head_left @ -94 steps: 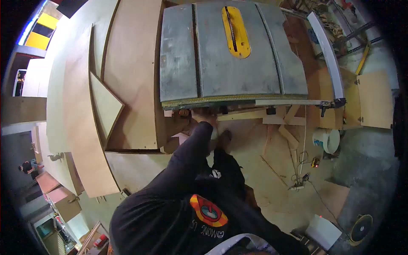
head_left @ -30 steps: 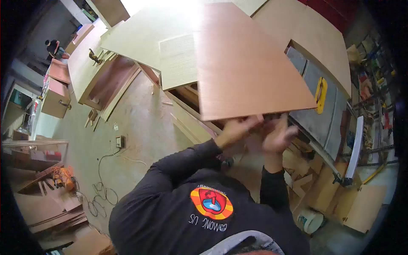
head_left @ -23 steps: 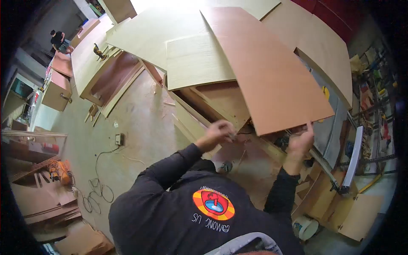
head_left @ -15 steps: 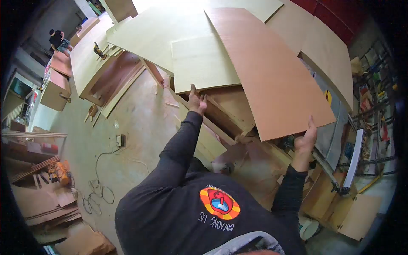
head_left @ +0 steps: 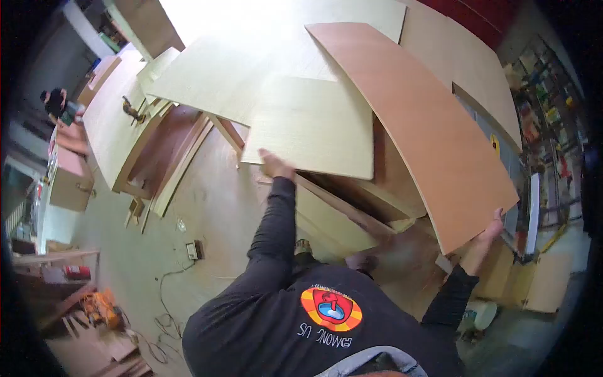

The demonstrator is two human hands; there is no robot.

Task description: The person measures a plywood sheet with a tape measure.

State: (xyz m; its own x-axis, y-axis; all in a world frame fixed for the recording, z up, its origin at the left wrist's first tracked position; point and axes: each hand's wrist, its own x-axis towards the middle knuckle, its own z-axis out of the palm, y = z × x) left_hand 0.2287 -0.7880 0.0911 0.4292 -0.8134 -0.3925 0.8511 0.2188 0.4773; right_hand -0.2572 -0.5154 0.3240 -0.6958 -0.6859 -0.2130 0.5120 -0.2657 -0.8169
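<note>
Plywood panel (head_left: 314, 129), pale-faced and roughly rectangular, is lying over a larger pale sheet (head_left: 220, 75), its near edge jutting toward the wearer's dark sweatshirt (head_left: 264, 308). The left hand (head_left: 274, 164) is gripping that edge near its left corner, one digit resting on top; the other fingers are hiding underneath, so their spread cannot be told. The right hand (head_left: 490, 231) is holding a long reddish-brown board (head_left: 414, 119) by its near right corner, pinching the edge narrowly. That board is stretching away to the right of the pale panel, hiding part of a table saw (head_left: 485, 122). Over at the left, a power tool (head_left: 132, 110) is standing on a pale-topped bench (head_left: 108, 135).
</note>
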